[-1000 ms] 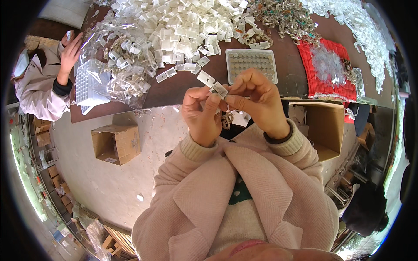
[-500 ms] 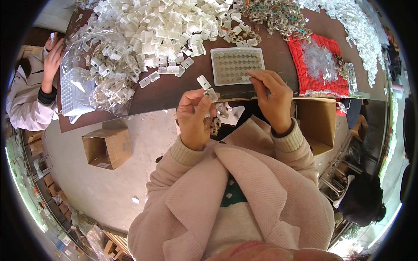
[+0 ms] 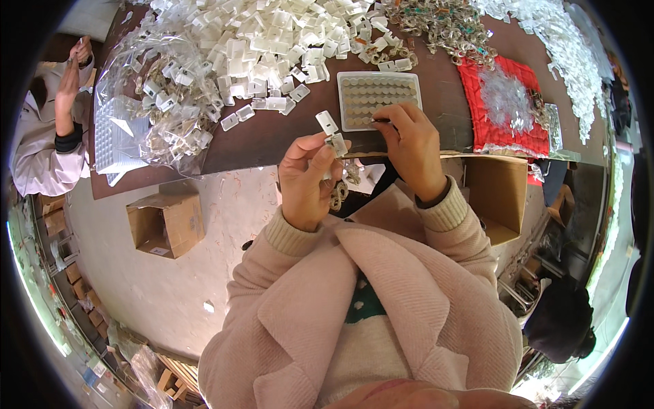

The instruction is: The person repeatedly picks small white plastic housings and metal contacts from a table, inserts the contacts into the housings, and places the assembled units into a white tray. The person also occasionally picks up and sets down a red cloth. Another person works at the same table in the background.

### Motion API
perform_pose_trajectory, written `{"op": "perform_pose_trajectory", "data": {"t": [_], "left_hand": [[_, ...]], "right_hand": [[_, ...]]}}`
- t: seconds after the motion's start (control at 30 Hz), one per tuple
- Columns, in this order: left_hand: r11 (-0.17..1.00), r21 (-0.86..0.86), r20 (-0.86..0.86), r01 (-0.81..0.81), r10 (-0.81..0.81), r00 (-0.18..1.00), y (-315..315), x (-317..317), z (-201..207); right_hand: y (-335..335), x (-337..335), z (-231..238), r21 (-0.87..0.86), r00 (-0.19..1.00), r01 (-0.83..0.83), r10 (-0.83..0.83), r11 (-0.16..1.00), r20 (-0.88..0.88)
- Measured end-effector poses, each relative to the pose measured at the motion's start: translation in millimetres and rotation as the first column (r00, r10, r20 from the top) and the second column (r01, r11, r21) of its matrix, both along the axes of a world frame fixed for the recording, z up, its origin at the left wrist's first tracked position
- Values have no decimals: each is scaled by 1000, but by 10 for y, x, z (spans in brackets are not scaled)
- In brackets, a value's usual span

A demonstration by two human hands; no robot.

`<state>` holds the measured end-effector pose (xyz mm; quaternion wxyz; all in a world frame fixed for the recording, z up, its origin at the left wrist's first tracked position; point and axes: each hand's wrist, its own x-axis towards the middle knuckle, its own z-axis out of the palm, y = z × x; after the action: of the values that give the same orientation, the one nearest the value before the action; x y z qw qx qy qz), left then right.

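Pinched in my left hand [image 3: 308, 178] is a small white plastic case [image 3: 336, 142], its lid-like flap tilted up above the fingertips. Looped clear-brown pieces [image 3: 338, 195] dangle below that hand. My right hand [image 3: 414, 146] is closed at the fingertips on a small thin disc [image 3: 383, 120], seen edge-on and dark. It hovers at the near edge of a white tray [image 3: 340, 102] holding rows of round grey discs, which look like coin cells. A short gap separates my two hands, and the right palm is hidden.
White plastic cases [image 3: 272, 41] are heaped across the brown table [image 3: 238, 146]. At left lie a clear bag [image 3: 180, 129] of pieces and a blister tray [image 3: 116, 140]. A red cloth [image 3: 501, 140] carries clear bits. Cardboard boxes [image 3: 174, 221] stand below. Another person's hands [image 3: 71, 75] are far left.
My right hand has shifted left from over the tray's near side toward my left hand, a small disc now showing at its fingertips. My left hand keeps hold of the case.
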<state>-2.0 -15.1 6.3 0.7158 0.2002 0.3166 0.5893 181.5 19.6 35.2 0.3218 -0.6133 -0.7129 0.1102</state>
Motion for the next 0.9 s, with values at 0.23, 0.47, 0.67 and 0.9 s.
{"op": "perform_pose_trajectory", "data": {"t": [0.23,0.47,0.67,0.9], "left_hand": [[998,66,2,23,-23,1000,-17,67,75],[998,-20,11,65,-65,998,-35,37,112],[998,-22,78,62,-60,995,-72,72,93],[997,-7,13,80,-80,997,-71,46,81]], "right_hand": [[-208,-184,305,190,910,-253,300,949,-286],[-219,-169,350,156,915,-318,346,935,-206],[-262,-169,345,152,922,-313,339,937,-187],[-307,-193,367,147,927,-282,309,948,-213]]}}
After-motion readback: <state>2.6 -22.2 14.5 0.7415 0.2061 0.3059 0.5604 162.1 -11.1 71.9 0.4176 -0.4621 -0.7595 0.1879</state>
